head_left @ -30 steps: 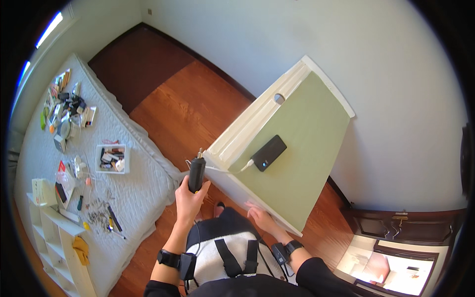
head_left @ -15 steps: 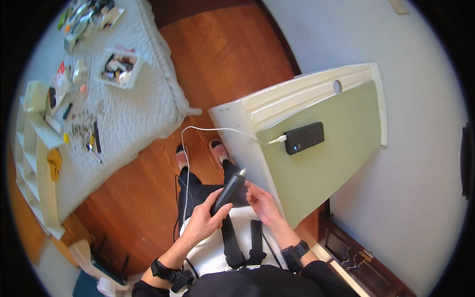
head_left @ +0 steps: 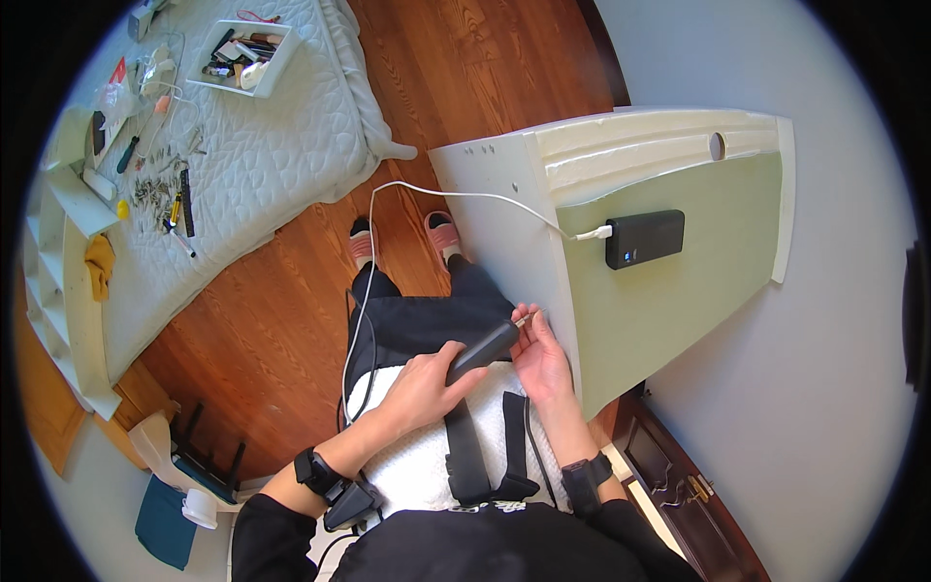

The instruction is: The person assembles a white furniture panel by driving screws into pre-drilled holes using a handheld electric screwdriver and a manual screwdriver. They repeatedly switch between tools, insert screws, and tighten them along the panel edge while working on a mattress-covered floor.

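Note:
My left hand (head_left: 417,393) is closed around a black cylindrical electric screwdriver (head_left: 485,351), which tilts up and to the right over my lap. Its metal tip meets the fingertips of my right hand (head_left: 543,364). Those fingers are bent and pinched around the tip, close to the white side panel (head_left: 490,199) of a cabinet; whatever small piece they may hold is too small to make out. On the cabinet's green top (head_left: 669,310) lies a black power bank (head_left: 648,239) with a white cable (head_left: 441,194) plugged in, looping down past my left arm.
At left a quilted bed (head_left: 291,145) carries a white tray (head_left: 273,80) of tools, loose screws (head_left: 155,199) and pens. A white shelf frame (head_left: 73,320) leans along its edge. A dark wooden door or drawer front (head_left: 684,485) is low on the right.
The electric screwdriver has swung right and lower, its tip now at my right fingertips. My right hand has moved up toward the side panel. The whole view has shifted.

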A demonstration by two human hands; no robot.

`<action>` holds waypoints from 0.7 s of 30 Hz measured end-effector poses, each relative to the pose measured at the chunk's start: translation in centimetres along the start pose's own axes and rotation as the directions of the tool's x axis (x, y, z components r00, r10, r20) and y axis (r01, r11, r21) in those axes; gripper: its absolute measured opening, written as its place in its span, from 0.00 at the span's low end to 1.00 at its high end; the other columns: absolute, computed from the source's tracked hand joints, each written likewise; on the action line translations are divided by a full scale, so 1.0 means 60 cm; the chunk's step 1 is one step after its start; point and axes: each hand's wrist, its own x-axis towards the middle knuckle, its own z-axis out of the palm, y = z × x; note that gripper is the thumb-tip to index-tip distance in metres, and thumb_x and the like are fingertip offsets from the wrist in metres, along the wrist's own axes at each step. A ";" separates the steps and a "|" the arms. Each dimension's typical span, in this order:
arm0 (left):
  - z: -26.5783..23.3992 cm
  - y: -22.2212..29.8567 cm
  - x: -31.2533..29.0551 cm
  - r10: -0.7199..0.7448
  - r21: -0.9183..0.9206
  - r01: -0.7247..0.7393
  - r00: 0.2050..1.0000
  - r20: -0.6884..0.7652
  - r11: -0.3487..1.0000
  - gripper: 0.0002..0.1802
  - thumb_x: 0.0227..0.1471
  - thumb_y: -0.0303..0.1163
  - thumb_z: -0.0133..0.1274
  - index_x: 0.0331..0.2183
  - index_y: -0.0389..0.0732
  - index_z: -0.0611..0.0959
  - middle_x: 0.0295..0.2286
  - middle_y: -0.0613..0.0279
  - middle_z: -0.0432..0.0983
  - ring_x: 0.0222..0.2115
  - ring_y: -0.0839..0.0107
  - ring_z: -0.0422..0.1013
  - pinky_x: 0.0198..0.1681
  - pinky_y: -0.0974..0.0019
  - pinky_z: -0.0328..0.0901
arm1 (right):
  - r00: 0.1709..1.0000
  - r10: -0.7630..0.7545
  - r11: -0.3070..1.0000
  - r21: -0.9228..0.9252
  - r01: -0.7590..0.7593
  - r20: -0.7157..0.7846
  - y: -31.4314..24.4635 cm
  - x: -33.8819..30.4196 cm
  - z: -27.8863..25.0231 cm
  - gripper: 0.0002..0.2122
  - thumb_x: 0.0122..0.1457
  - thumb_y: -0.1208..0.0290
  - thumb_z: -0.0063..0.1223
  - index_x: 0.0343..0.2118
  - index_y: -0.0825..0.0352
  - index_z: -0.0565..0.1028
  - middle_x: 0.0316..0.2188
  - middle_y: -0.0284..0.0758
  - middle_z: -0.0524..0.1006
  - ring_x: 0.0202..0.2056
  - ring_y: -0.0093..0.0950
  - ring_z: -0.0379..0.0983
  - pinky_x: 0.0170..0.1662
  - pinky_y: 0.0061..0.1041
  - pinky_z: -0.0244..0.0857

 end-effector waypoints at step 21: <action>-0.032 0.000 0.030 -0.011 -0.014 0.013 0.989 0.147 1.000 0.30 0.54 0.51 0.52 0.42 0.29 0.77 0.25 0.41 0.77 0.30 0.48 0.77 0.36 0.57 0.69 | 0.987 -0.152 0.988 -0.029 0.151 -0.056 0.014 0.005 0.004 0.10 0.59 0.67 0.57 0.43 0.62 0.76 0.39 0.26 0.77 0.42 0.19 0.72 0.49 0.20 0.64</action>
